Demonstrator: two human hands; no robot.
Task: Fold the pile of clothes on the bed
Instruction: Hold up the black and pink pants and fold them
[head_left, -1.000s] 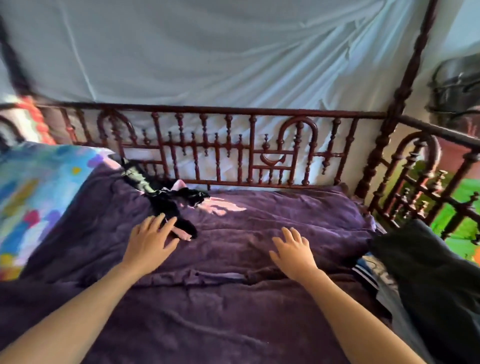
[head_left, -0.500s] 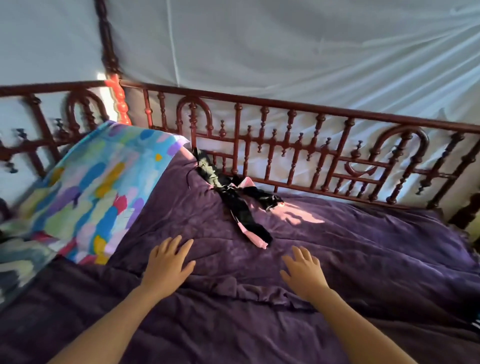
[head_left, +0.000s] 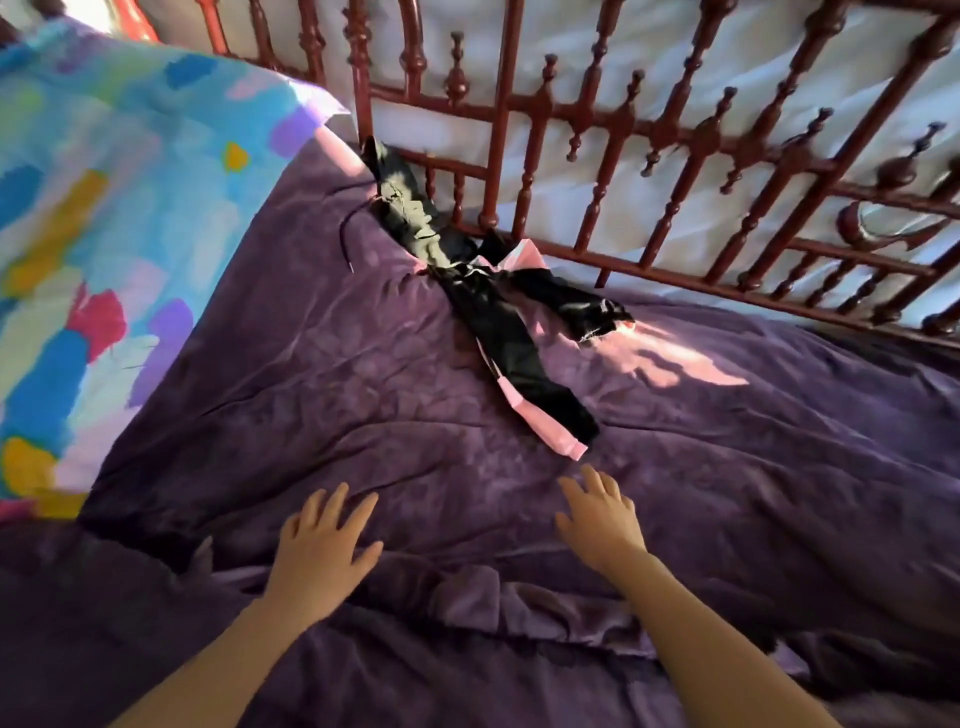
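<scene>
A large purple cloth (head_left: 363, 374) is spread over the bed, with a rumpled fold line running across just behind my wrists. My left hand (head_left: 322, 551) lies flat on it, palm down, fingers spread, holding nothing. My right hand (head_left: 597, 514) rests flat on it too, fingers apart. A black garment with pink trim (head_left: 498, 312) lies crumpled beyond my hands, stretching from the railing toward my right hand, its pink end a short way from my fingertips.
A multicoloured patterned sheet or pillow (head_left: 104, 234) fills the left side. A dark red turned-wood bed railing (head_left: 623, 156) runs along the far edge, with pale blue fabric (head_left: 597, 78) hanging behind it. A sunlit patch falls on the purple cloth at the right.
The view has swung left and down; the dark clothes at the right have left the frame. Both hands slid back toward me on the purple cloth, away from the black garment.
</scene>
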